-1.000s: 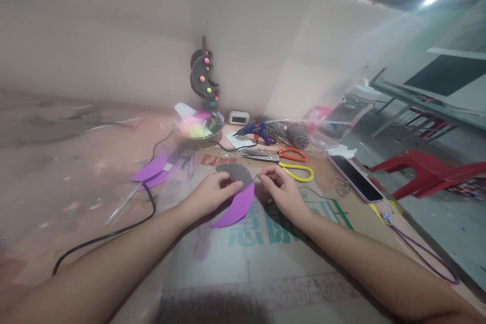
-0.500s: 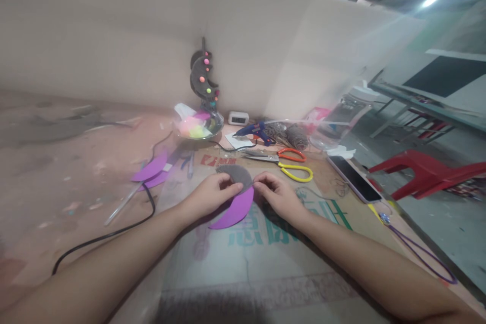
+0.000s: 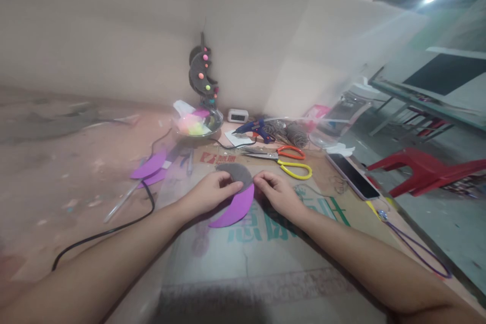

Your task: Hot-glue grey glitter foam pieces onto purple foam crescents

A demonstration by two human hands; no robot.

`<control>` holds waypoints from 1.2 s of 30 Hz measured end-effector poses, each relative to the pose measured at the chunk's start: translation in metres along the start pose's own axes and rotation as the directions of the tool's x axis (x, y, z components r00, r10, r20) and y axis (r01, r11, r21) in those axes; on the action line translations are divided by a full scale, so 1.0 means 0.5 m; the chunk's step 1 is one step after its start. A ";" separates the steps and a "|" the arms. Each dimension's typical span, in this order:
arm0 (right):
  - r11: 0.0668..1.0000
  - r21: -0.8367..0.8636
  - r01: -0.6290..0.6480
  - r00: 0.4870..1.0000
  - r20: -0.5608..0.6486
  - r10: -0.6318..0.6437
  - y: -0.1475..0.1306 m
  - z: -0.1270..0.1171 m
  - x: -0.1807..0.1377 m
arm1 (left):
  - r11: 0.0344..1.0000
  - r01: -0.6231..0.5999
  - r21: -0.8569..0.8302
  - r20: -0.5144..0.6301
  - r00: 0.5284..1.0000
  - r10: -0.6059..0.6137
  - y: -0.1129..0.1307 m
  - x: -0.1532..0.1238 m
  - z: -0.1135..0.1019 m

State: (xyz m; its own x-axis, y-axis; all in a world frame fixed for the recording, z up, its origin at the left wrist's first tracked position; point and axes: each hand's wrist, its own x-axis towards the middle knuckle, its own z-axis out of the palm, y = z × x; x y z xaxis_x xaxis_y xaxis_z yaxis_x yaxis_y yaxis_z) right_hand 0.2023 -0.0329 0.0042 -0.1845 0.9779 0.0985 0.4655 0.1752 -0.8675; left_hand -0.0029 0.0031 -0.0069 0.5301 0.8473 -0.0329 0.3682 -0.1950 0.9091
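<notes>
Grey felt disc (image 3: 236,172) laid over purple foam crescent (image 3: 238,206), toward far edge of cardboard sheet (image 3: 266,253), pinched at opposite rims by left hand (image 3: 210,195) and right hand (image 3: 276,193); judged mid-positioning, next calling for matched curved edges.

a printed cardboard sheet (image 3: 266,253) covers the table. at its far edge lie scissors with orange and yellow handles (image 3: 279,158), with a blue glue gun (image 3: 256,129) and a ball of twine (image 3: 296,135) behind them. a small white clock (image 3: 238,116) stands by the wall, beside a glass bowl (image 3: 218,122) of bright pompoms and a dark moon ornament (image 3: 201,73). a phone (image 3: 353,176) lies face up on the right, and a black cable (image 3: 114,230) curves on the left.
</notes>
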 end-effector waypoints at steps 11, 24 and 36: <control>0.977 0.212 0.020 0.991 -0.136 0.010 0.002 0.004 -0.002 | 0.996 0.062 -0.061 -0.025 0.998 -0.064 0.017 -0.007 0.000; 1.000 -0.019 -0.022 0.998 0.058 0.023 -0.021 0.005 -0.008 | 0.992 0.001 -0.122 -0.044 0.999 -0.007 0.010 -0.004 0.001; 0.999 0.037 -0.039 0.999 0.025 0.038 -0.005 0.002 -0.004 | 0.977 0.059 -0.207 -0.007 0.998 -0.062 0.006 0.000 0.003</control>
State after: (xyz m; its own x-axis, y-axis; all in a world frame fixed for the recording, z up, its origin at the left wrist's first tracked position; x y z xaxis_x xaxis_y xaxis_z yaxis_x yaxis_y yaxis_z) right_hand 0.2005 -0.0352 0.0057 -0.1882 0.9807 0.0529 0.4397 0.1323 -0.8883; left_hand -0.0008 0.0018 -0.0046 0.5004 0.8615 -0.0863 0.2328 -0.0379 0.9718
